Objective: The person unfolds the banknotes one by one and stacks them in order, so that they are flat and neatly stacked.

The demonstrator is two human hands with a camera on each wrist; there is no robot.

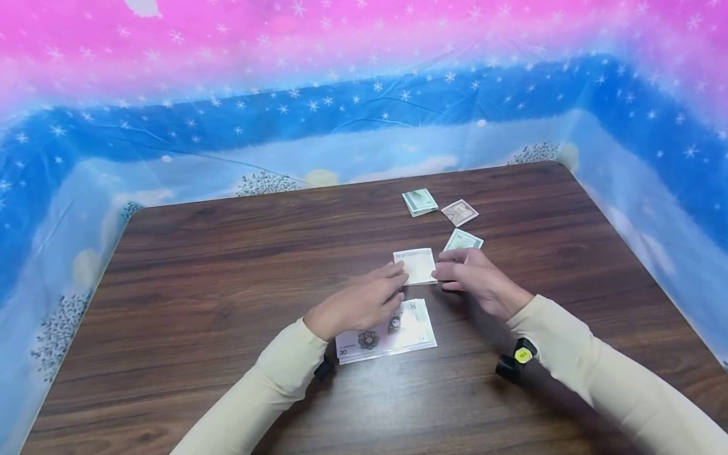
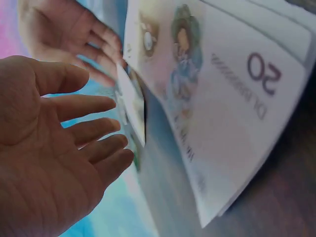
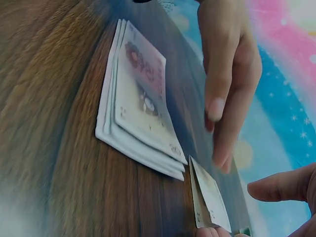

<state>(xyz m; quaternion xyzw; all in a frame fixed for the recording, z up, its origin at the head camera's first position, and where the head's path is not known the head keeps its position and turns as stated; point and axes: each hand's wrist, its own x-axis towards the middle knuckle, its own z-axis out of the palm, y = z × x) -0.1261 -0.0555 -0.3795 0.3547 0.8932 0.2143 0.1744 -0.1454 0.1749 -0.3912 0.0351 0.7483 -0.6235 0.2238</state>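
A banknote folded in half (image 1: 418, 268) lies on the table between the two hands. The left hand (image 1: 361, 302) hovers over a stack of flat 20 notes (image 1: 406, 335), its relaxed fingers near the folded note's left edge; the left wrist view shows its palm (image 2: 47, 163) holding nothing. At the folded note's right edge is the right hand (image 1: 480, 281), with extended fingertips (image 3: 210, 232) at the note and the thumb (image 3: 279, 186) held apart. In the right wrist view the folded note (image 3: 212, 195) gapes slightly along one side.
Beyond the right hand lie a green folded note (image 1: 463, 240), a brownish folded note (image 1: 459, 213) and another green folded note (image 1: 419, 202). All rest on a dark wooden table (image 1: 227, 272), with a printed snowflake cloth (image 1: 318, 104) hanging behind and around it.
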